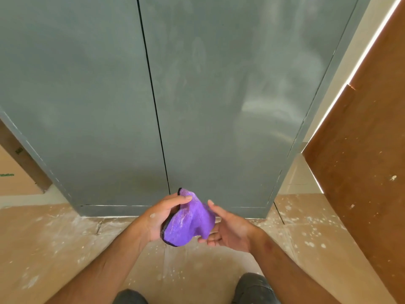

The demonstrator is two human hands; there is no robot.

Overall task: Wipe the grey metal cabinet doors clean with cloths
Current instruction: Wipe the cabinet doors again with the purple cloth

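Observation:
A grey metal cabinet fills the view ahead, its left door [83,95] and right door [230,88] meeting at a dark vertical seam. The right door shows pale streaks and smears. Low in front of the cabinet's base, my left hand [163,218] pinches the top of a purple cloth [188,222] with a dark hem. My right hand [230,227] lies under the cloth's lower right part, fingers loosely spread, thumb up beside it. Neither hand touches the doors.
The floor [54,249] is covered in brown board speckled with white dust. A brown wooden panel [361,150] leans at the right. A cardboard box [15,174] stands left of the cabinet. My two shoes [252,288] show at the bottom edge.

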